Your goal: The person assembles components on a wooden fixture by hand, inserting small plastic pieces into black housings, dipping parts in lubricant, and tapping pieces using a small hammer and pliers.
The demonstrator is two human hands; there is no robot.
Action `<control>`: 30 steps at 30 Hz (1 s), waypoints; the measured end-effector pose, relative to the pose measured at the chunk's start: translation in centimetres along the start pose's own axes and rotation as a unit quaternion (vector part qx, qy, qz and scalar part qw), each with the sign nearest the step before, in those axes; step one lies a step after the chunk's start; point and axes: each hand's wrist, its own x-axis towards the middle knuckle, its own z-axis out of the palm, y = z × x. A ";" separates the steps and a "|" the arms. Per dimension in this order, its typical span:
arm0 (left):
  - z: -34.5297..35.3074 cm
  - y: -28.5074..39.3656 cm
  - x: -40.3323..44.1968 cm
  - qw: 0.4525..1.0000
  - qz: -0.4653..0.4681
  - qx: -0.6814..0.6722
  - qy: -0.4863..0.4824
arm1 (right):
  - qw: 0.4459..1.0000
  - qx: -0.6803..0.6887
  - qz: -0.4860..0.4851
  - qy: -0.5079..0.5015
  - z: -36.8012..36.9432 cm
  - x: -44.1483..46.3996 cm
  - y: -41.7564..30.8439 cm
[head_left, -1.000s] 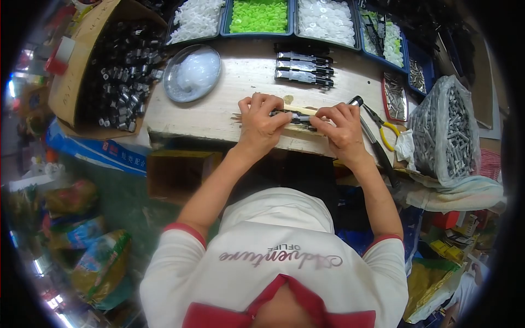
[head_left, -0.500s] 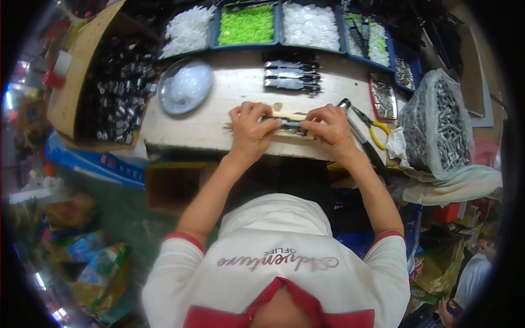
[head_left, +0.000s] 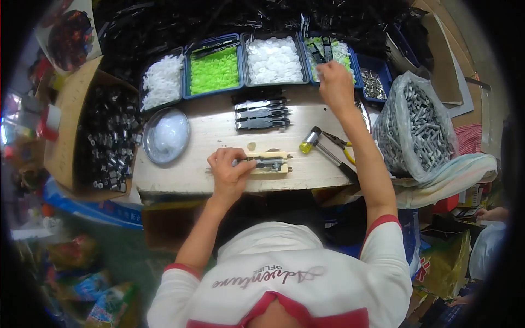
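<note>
My left hand [head_left: 229, 170] is closed on the left end of a slim grey-and-black part [head_left: 265, 163], which lies in a cream-coloured block [head_left: 283, 167] near the table's front edge. Over at the back right, my right hand [head_left: 336, 85] reaches to the front of a blue bin [head_left: 358, 75] with white and green pieces. Its fingers are drawn together at black parts [head_left: 327, 49] lying in that bin; what they hold, if anything, is too small to make out. Behind the block, several black-and-silver parts [head_left: 262, 115] lie in a stack.
A hammer [head_left: 310, 140] with a yellow face and pliers [head_left: 336, 140] lie right of the block. At left are a round dish [head_left: 166, 135] and a carton [head_left: 65, 147] of dark cylinders. Bins of green pieces [head_left: 214, 71] and white discs [head_left: 273, 60] line the back. A bag [head_left: 421, 128] holds metal pieces.
My right hand has left the part in the block and moved up and away to the bin at the back right. My left hand stays on the part. The view has shifted.
</note>
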 end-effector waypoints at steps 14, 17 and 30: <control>0.1 -0.1 -0.3 1.000 -0.024 -0.017 0.003 | 0.952 0.242 0.181 -0.043 -0.7 3.0 3.4; -0.6 0.3 -0.3 0.996 -0.055 -0.064 0.022 | 0.936 0.290 0.152 -0.126 -4.4 -0.6 -2.9; -3.5 -1.8 -1.8 0.994 -0.066 -0.071 0.048 | 0.946 0.200 -0.149 -0.206 -3.7 -10.1 -15.6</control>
